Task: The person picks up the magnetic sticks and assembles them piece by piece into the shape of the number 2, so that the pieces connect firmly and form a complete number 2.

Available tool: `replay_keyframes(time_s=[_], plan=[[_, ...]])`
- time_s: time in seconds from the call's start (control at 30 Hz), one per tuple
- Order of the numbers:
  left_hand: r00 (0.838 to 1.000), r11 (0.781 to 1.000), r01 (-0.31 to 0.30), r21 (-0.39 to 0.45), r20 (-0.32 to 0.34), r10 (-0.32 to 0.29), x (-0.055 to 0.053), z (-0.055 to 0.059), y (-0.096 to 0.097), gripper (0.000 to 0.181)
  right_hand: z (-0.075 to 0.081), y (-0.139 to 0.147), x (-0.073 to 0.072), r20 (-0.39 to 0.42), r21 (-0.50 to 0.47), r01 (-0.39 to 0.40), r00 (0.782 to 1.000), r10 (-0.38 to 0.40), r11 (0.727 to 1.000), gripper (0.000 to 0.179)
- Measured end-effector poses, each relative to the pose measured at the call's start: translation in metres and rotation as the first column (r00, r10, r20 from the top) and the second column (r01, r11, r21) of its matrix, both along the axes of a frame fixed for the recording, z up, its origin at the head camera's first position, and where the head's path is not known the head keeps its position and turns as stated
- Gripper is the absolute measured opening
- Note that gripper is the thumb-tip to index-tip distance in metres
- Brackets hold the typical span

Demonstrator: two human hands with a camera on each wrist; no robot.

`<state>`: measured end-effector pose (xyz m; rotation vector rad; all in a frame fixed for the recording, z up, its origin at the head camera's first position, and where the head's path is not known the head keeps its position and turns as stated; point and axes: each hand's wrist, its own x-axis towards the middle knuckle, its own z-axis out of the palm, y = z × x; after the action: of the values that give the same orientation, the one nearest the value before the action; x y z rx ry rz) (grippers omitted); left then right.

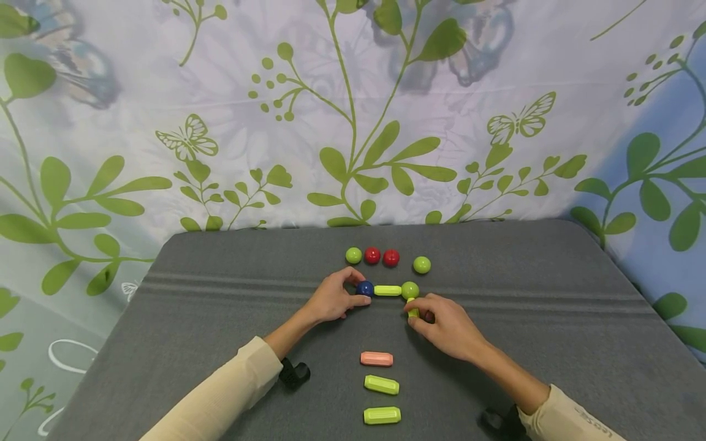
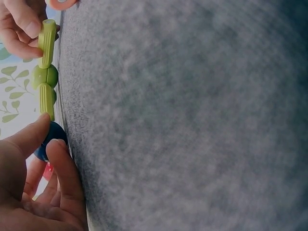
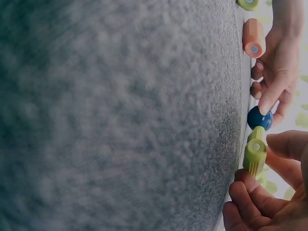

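My left hand [image 1: 333, 296] grips a blue ball [image 1: 365, 289] between thumb and fingers. From that ball a yellow-green rod [image 1: 388, 290] runs right to a green ball [image 1: 410, 290], end against side. My right hand [image 1: 448, 323] pinches a second yellow-green rod [image 2: 46, 44], which points from the green ball toward the front of the table. In the right wrist view a small silvery disc shows in the near end of this pinched rod [image 3: 255, 158]. Left thumb and fingers lie on opposite sides of the blue ball [image 2: 54, 134] in the left wrist view.
Behind the hands a green ball [image 1: 353, 255], two red balls [image 1: 372, 255] and another green ball [image 1: 421, 264] form a row. Nearer lie a salmon rod [image 1: 377, 359] and two yellow-green rods [image 1: 382, 384]. The grey table [image 1: 220, 263] meets a leaf-patterned cloth [image 1: 231, 122] behind.
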<state>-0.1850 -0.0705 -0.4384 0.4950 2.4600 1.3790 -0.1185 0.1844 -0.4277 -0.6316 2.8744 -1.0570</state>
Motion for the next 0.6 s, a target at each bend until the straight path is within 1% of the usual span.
replay_keyframes(time_s=[0.27, 0.43, 0.53, 0.6], plan=[[1.000, 1.000, 0.001, -0.005, 0.000, -0.001, -0.0008, 0.0012, -0.0005, 0.036, 0.0012, -0.0005, 0.0000, 0.000, 0.012, 0.005, 1.000, -0.005, 1.000, 0.018], [1.000, 1.000, 0.005, -0.002, -0.003, -0.005, -0.0009, 0.0001, -0.0009, 0.037, 0.0011, -0.0006, -0.0002, -0.001, 0.010, 0.002, 1.000, -0.002, 1.000, 0.017], [1.000, 1.000, 0.006, -0.001, -0.004, -0.006, -0.0007, -0.0004, -0.0009, 0.037, 0.0011, -0.0005, -0.0004, -0.019, -0.006, 0.009, 1.000, -0.009, 1.000, 0.017], [1.000, 1.000, 0.004, -0.003, -0.004, -0.004, -0.0004, 0.0003, -0.0009, 0.036, 0.0016, -0.0001, -0.0011, -0.057, -0.020, 0.024, 0.998, -0.025, 1.000, 0.015]])
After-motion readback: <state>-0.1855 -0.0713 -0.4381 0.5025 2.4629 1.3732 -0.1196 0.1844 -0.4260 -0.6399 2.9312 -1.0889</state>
